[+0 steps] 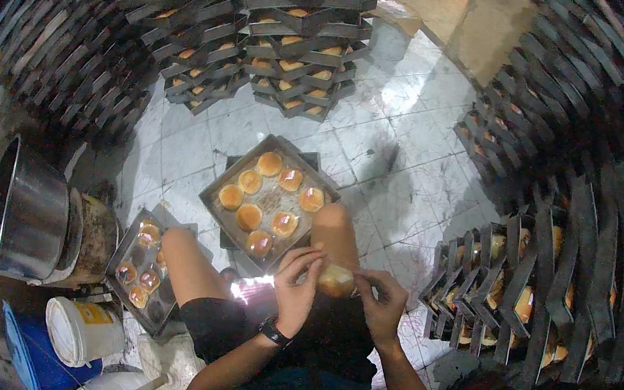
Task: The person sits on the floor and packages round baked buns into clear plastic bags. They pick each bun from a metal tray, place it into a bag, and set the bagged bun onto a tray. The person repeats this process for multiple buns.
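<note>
Between my hands, over my right thigh, is a bun in clear plastic wrap (336, 281). My left hand (298, 284) pinches the wrap's left end between thumb and fingertips. At the other end, my right hand (383, 303) has its thumb and forefinger closed on the wrap. Beyond my knees lies a square metal tray (273, 199) of round buns. Those on its left, such as one golden bun (231, 197), look bare, while a bun (311, 199) on its right has a shiny plastic cover. Another metal tray (157, 316) beside my left leg holds several shiny wrapped buns (149, 280).
Stacked, crisscrossed bun trays (301, 47) rise ahead, with more tray stacks (526, 303) on the right. To the left stand a large metal pot (32, 213) and a lidded white bucket (82, 333). A blue container (50, 353) sits below them. Tiles (406, 189) cover the floor.
</note>
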{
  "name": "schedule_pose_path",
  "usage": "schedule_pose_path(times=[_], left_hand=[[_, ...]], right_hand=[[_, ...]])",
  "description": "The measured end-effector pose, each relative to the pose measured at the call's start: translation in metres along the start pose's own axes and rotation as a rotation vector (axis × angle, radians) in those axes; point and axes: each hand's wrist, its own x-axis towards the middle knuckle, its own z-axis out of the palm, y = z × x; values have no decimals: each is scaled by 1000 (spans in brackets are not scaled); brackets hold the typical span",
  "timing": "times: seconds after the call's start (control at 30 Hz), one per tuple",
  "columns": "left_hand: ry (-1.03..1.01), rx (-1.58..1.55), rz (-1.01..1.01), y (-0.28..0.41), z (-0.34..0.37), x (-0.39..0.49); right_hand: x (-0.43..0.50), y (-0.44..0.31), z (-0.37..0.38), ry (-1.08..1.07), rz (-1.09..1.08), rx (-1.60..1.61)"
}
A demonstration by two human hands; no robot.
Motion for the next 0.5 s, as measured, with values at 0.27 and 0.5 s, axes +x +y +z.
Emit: schedule_pose_path(times=[0.27, 0.5], left_hand=[[14, -13, -72, 17, -9, 9], [-183, -96, -495, -4, -35, 45]], right_hand=[[11, -38, 14, 46, -246, -210], [34, -44, -6, 169, -148, -304]])
